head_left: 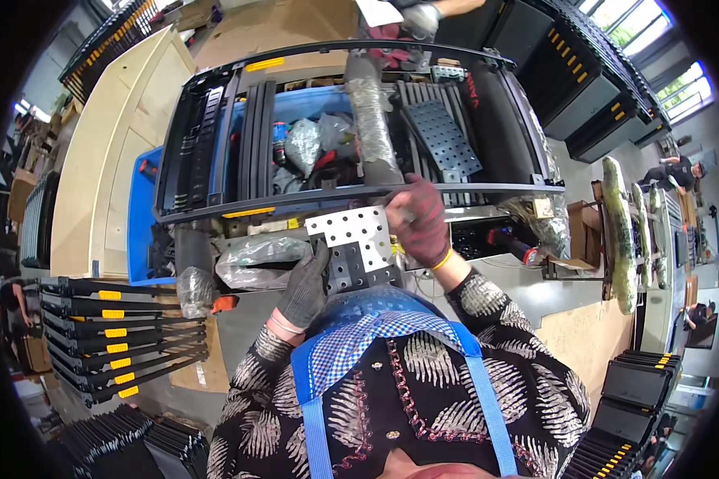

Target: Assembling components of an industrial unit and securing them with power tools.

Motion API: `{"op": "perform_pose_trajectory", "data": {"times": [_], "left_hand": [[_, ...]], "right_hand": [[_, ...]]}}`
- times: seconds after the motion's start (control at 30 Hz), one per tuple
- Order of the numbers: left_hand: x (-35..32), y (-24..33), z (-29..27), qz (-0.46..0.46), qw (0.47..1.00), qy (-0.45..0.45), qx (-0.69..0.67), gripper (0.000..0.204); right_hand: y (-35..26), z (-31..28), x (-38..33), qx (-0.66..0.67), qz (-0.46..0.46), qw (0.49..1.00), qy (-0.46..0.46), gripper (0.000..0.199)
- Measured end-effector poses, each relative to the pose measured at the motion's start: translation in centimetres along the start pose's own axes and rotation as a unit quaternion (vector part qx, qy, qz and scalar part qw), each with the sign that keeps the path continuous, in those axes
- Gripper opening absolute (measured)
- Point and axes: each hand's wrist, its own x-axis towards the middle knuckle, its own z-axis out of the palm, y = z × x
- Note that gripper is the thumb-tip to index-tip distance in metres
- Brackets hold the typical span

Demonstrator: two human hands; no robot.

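My left hand (303,289), in a grey glove, holds the left edge of a dark perforated metal plate (343,275), thumb side up. Against that plate lies a bright silver perforated plate (342,226), bent like a corner. My right hand (420,222), in a dark red glove, is closed beside the silver plate's right edge, just under the front bar of a black metal frame (311,202). What its fingers grip is hidden. Inside the frame, a bluish perforated plate (439,137) leans on several grey bars.
A foam-wrapped roller (371,120) crosses the frame. Behind it, a blue bin (327,100) holds plastic-wrapped parts. A co-worker's gloved hand (422,17) is at the far side. Black frames with yellow labels (112,347) are stacked at left; a power tool (511,243) lies right.
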Motion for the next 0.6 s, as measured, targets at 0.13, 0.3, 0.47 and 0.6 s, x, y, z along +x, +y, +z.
{"op": "perform_pose_trajectory", "data": {"times": [0.13, 0.3, 0.47, 0.6], "left_hand": [[0.7, 1.7, 1.7, 0.066, 0.973, -0.058, 0.215, 0.038], [0.4, -1.0, 2.7, 0.120, 0.960, -0.108, 0.231, 0.065], [0.1, -0.7, 4.2, 0.092, 0.974, -0.075, 0.191, 0.059], [0.4, 0.9, 5.3, -0.016, 0.996, -0.072, 0.056, 0.058]], "right_hand": [[7.4, -4.7, -1.0, 0.104, 0.275, 0.954, 0.061, 0.025], [13.7, -7.8, -1.8, 0.144, 0.378, 0.915, 0.010, 0.016], [14.2, -8.7, -0.3, 0.053, 0.384, 0.905, -0.176, 0.013], [14.5, -8.7, -0.3, 0.017, 0.387, 0.893, -0.231, 0.016]]}}
